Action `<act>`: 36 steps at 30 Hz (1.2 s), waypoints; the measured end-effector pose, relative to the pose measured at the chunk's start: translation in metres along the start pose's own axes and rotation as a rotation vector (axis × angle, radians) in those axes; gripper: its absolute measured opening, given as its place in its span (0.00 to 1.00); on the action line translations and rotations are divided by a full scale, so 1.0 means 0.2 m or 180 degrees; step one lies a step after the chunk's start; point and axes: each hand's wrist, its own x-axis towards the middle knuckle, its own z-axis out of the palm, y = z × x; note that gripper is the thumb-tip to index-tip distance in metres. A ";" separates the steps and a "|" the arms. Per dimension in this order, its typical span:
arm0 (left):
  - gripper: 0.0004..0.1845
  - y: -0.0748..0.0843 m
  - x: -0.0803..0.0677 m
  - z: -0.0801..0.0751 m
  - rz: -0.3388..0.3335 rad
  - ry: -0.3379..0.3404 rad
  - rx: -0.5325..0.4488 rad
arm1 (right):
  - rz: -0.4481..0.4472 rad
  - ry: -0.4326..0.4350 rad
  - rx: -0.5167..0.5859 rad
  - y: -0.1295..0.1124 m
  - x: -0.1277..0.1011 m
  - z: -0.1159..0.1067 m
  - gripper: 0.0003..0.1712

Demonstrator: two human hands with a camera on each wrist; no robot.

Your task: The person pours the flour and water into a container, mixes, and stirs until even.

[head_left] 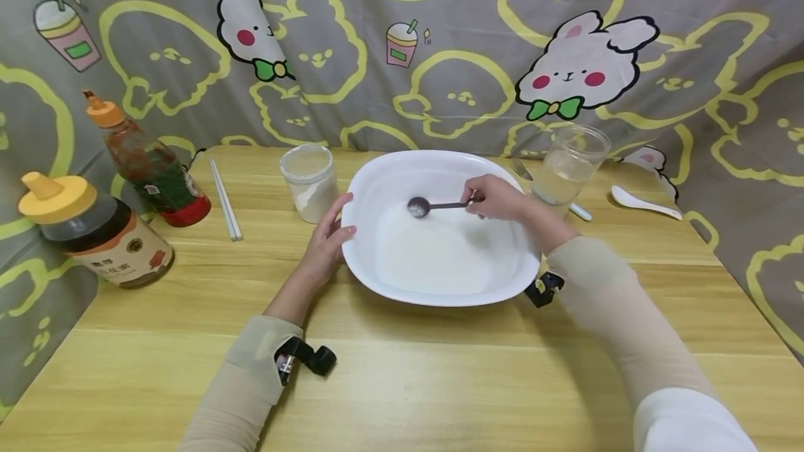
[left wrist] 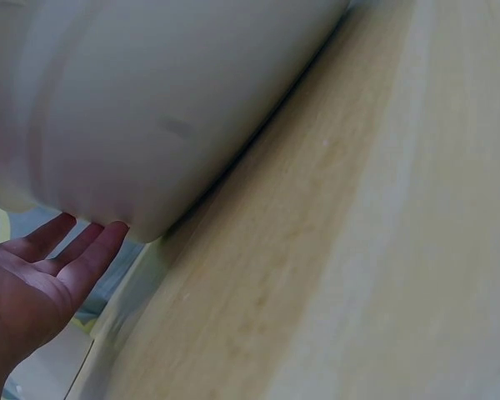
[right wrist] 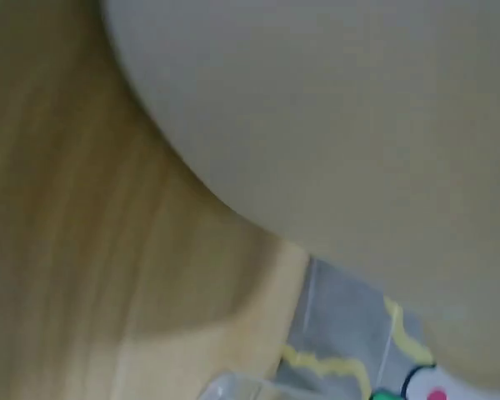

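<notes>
In the head view, your right hand (head_left: 499, 199) pinches the handle end of the dark spoon (head_left: 447, 205) above the white basin (head_left: 370, 229). The spoon's long axis runs nearly sideways, its bowl pointing left and its handle rising slightly to the right. The bowl is well inside the rim, in the basin's far half; you cannot tell whether it touches the bottom. Your left hand (head_left: 326, 243) grips the basin's left rim, thumb apart from the fingers. The basin is longer from left to right. The powder jar (head_left: 308, 183) stands just past your left fingers, and the glass jar (head_left: 568, 166) stands near the right rim, beside your forearm. Between your forearms, the wooden table (head_left: 402, 382) stretches from the near rim toward you; its far edge meets the curtain (head_left: 452, 26).

In the left wrist view, your left fingers are slightly separated, tips against the basin's outer wall. The table runs alongside.

In the right wrist view, the basin's outer wall curves over the table; your right hand is out of sight.
</notes>
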 end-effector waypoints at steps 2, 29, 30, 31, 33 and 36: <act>0.31 0.00 0.00 0.00 0.0003 -0.0014 0.0012 | -0.0073 -0.0124 0.0228 -0.01 0.01 0.05 0.05; 0.31 0.00 0.00 0.01 -0.0015 0.0027 0.0023 | 0.0230 -0.0193 -0.1436 -0.08 -0.23 -0.24 0.07; 0.31 0.00 0.00 0.00 -0.0017 0.0027 0.0023 | 0.0240 -0.0116 -0.1424 -0.07 -0.21 -0.23 0.07; 0.31 0.00 0.00 0.00 -0.0017 0.0024 0.0030 | 0.0252 -0.0051 -0.1394 -0.06 -0.19 -0.21 0.06; 0.31 0.00 0.00 0.00 -0.0017 0.0021 0.0043 | 0.0259 0.0064 -0.1203 -0.04 -0.15 -0.18 0.04; 0.31 0.00 0.00 0.00 -0.0010 0.0016 0.0063 | 0.0160 0.0199 -0.0739 -0.01 -0.08 -0.11 0.03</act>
